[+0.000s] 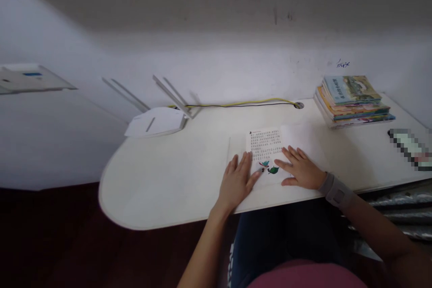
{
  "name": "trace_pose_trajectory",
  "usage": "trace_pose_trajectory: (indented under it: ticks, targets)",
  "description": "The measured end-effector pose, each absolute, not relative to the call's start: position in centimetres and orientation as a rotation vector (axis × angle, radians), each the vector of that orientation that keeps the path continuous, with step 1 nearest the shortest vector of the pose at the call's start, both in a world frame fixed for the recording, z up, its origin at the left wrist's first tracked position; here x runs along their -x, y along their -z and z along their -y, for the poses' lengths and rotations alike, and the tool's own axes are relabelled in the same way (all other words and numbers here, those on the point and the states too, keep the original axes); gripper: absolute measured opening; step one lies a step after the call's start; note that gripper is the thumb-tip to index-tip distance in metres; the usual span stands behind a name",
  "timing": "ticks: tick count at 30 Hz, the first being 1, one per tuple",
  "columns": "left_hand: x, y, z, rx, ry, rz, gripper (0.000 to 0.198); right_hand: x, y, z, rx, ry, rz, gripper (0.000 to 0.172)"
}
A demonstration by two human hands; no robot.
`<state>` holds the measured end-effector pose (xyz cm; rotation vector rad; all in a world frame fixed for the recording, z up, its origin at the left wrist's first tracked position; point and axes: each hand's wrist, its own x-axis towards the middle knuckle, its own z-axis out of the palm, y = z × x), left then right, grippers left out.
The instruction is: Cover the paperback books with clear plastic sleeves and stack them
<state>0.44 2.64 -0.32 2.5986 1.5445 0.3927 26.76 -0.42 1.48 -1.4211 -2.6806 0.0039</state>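
A book (265, 145) lies open on the white desk in front of me, with printed text and a small green picture on its left page. My left hand (236, 180) rests flat on the lower left side of that page, fingers stretched out. Across the book, my right hand (301, 169) lies with spread fingers on the pale right page, its fingertips close to the picture. A grey band (335, 190) circles my right wrist. Neither hand grasps anything.
On the desk's left stands a white router (157, 121) with raised antennas. A yellow cable (232, 104) runs along the wall to a round hole (299, 105). Stacked books (353, 99) sit at the back right, and a blurred-out flat object (410, 147) lies at the right.
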Motion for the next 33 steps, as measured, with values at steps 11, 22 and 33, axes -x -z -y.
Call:
trace_pose_trajectory:
  ticks: [11,22,33]
  targets:
    - [-0.6,0.8,-2.9,-2.434,-0.660,-1.632,0.063,-27.3,-1.4,0.4,1.457,-0.091,2.716,0.070]
    - [0.5,-2.6,-4.7,-1.711,-1.017,-1.652,0.022,-26.1,-2.9,1.8,1.250,-0.440,2.348,0.056]
    - [-10.7,-12.1,-4.4,-0.966,-1.052,-0.649,0.036,-29.1,-7.0,-1.0,0.972,-1.495,0.947,0.069]
